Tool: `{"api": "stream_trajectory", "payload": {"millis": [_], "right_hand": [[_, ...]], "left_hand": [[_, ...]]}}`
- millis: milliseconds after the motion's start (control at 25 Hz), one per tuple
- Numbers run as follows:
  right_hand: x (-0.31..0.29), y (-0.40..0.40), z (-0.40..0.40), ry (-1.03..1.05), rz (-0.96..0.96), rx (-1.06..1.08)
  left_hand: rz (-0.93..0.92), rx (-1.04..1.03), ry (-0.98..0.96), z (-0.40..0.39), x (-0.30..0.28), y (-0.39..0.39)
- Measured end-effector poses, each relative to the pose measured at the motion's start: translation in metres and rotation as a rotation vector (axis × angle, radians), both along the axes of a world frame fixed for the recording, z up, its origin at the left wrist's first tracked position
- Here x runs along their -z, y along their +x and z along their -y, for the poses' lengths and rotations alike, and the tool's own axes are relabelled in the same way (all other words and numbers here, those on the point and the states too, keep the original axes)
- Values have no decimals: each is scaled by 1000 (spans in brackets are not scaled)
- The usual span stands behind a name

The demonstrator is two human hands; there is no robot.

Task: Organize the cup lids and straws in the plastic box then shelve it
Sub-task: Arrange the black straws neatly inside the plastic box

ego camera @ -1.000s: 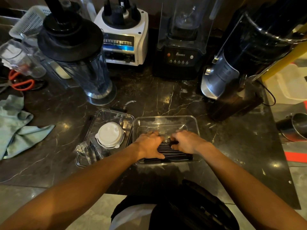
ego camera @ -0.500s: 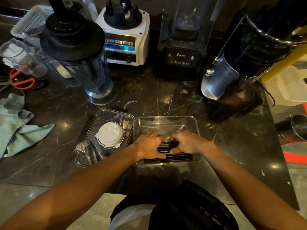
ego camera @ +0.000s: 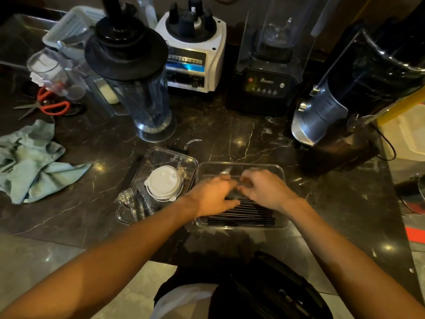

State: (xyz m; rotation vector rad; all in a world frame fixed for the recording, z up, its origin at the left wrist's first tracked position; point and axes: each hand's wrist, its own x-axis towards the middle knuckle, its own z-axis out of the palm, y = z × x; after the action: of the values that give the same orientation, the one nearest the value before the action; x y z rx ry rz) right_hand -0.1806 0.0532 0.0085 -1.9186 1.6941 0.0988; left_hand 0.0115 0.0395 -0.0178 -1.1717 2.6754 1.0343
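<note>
Clear plastic forms the box (ego camera: 279, 171) in front of us on the dark marble counter (ego camera: 230, 134), and we take it as our landmark. Black straws (ego camera: 241, 216) lie side by side along its near wall, just below both our hands. Our left hand (ego camera: 212, 196) and right hand (ego camera: 264, 189) hover over the middle of the box, fingertips nearly meeting, fingers bent and blurred, so we cannot tell whether either holds anything. Left of the box, touching its side, lies its clear lid (ego camera: 161, 155) with a stack of white cup lids (ego camera: 164, 183) on it. Beyond the box stand blenders (ego camera: 138, 88), and far left of it lies a green cloth (ego camera: 34, 162).
</note>
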Motion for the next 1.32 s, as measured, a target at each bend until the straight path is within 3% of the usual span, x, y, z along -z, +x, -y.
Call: {"api": "stream_trajectory", "payload": {"millis": [280,400,480,680,920,1160,1320], "right_hand": [[-41,83,36,-190,88,-4],[-43,139,33,-127,258,-1],[-32,180,22,-48,263,-79],[-2,243,-3,155,44,-134],[29,254,-24,182,-143,-149],[55,262,-35,4,-224,-126],[62,270,-50,-181,-300,-265]], "left_hand": [[-123,-412,-161,21,-38,114],[-80,-635,-163,10,-34,175],[9,-684,-135,-5,-21,209],[171,-617,-35,-33,25,250],[151,-342,-145,-49,47,249],[161,-224,-154,-35,48,240],[183,-220,-160,-33,52,240]]}}
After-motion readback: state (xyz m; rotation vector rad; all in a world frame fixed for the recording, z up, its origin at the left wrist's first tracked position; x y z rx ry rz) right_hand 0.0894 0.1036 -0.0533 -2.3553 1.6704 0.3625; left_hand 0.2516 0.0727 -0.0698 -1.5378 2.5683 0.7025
